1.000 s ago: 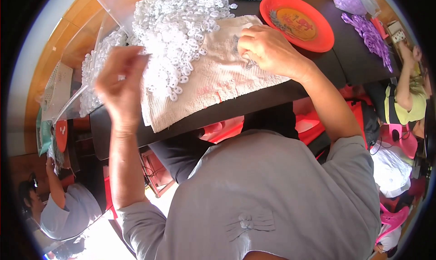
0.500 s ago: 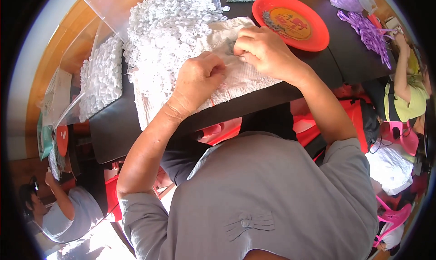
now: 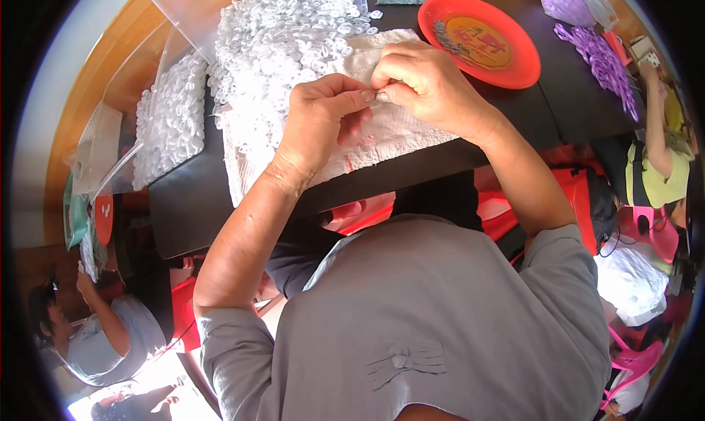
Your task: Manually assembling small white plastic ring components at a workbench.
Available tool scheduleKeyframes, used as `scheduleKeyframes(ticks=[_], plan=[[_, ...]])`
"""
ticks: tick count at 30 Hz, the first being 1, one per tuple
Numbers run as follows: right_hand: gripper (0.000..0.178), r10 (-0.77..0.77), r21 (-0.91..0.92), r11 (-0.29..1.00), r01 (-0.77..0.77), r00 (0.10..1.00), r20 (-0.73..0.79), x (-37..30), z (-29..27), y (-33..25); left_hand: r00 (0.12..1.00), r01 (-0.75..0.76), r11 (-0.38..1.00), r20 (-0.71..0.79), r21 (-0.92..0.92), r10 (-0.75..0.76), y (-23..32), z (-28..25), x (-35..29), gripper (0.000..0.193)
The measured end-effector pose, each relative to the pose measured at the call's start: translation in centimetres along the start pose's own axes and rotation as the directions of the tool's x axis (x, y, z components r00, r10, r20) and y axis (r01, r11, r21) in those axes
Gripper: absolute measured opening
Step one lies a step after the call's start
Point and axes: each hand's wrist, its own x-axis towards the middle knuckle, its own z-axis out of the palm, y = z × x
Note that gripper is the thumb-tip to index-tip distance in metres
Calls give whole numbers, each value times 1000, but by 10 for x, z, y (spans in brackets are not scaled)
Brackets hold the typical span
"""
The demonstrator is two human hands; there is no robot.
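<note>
Above a cream cloth (image 3: 411, 136), my left hand (image 3: 319, 116) and my right hand (image 3: 426, 83) meet fingertip to fingertip. Both are closed in a pinch. Whatever sits between the fingertips is too small and too covered to name. Right beside my left hand, a heap of small white and clear oval rings (image 3: 275, 50) spreads over the cloth. Beyond my right hand lies a red oval plate (image 3: 523, 57) with an orange centre. Small grey metal-looking bits (image 3: 449, 39) rest along its left part.
At the left, a clear container (image 3: 170, 123) is full of white pieces. Purple strips (image 3: 602, 72) and a bag of purple material (image 3: 569, 1) lie far right on the dark table (image 3: 191, 215). Other people sit to the left (image 3: 121, 340) and right (image 3: 653, 164).
My left hand has moved up and right, thumb stretched toward the right hand's fingertips. The two hands were apart before and now meet. The whole view has shifted slightly.
</note>
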Motion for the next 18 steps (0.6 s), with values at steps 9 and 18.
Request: scheduleKeyframes(ticks=[9, 18], plan=[[7, 48, 177, 982, -59, 997, 68, 15, 12, -5, 997, 17, 995, -69, -102, -24, 0, -17, -9, 13], [8, 141, 276, 945, -178, 979, 148, 14, 13, -7, 988, 80, 942, -96, -325, -117, -9, -19, -15, 13]])
